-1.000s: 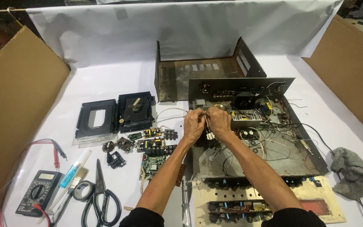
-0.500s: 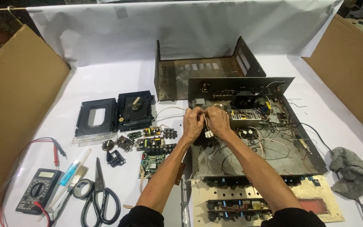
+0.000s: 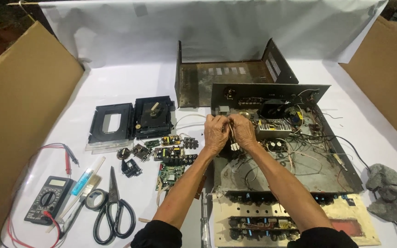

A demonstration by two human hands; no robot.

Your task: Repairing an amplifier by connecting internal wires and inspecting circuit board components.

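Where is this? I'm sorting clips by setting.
Likely a makeshift electronics repair bench: an opened metal chassis, a multimeter and loose circuit boards on a white sheet.

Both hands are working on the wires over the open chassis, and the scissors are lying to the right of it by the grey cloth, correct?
Not quite. The scissors lie to the left of the open chassis, near the multimeter, as the head view shows. The grey cloth is on the right. The left hand and right hand are indeed at the wires over the chassis.
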